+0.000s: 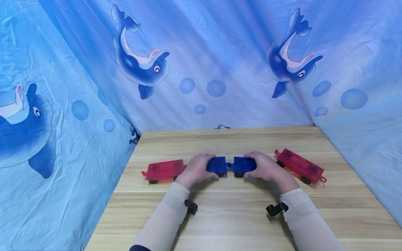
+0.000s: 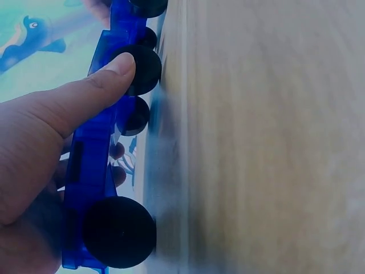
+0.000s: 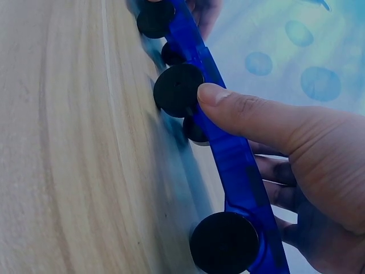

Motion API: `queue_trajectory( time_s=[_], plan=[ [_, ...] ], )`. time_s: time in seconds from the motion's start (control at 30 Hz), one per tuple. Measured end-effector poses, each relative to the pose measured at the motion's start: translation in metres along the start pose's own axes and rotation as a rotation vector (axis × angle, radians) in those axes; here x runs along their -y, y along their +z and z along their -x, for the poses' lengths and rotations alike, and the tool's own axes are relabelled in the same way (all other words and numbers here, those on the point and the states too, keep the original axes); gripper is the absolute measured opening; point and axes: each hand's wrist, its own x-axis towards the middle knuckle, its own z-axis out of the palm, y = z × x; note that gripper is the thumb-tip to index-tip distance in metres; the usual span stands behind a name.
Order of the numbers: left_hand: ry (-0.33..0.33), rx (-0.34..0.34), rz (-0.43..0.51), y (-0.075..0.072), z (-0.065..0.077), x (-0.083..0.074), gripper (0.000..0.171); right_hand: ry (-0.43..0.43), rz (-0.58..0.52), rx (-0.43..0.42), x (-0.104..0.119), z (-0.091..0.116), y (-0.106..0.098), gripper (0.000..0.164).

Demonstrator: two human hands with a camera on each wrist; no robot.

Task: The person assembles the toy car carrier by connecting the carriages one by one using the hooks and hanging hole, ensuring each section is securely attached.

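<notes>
I'm grasping left blue car (image 1: 216,165) with left fingers (image 2: 111,74), right blue car (image 1: 244,165) with right fingers (image 3: 234,105), couplers (image 1: 229,165) meeting end-to-end.

Looks forward and down from the head, well back, over tabletop (image 1: 226,226) and dolphin backdrop (image 1: 201,42)! Over at the wrists, peers in close along the blue wagons (image 1: 218,164) from opposite ends (tipped sideways, too), sharing both.
</notes>
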Motion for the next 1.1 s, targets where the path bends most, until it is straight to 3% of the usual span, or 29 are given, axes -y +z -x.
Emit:
queue_trajectory(
  time_s=[0.83,1.1],
  plan=[
    [0.011,0.009,-0.015,-0.0017,-0.0007,0.0019,0.093,0.004,-0.009,0.000,-0.0012,-0.0003,0.0002,0.085],
    [0.056,0.005,-0.020,-0.0011,0.0023,-0.0023,0.099,-0.041,-0.007,-0.028,-0.0045,0.0037,0.0022,0.090]
  ],
)
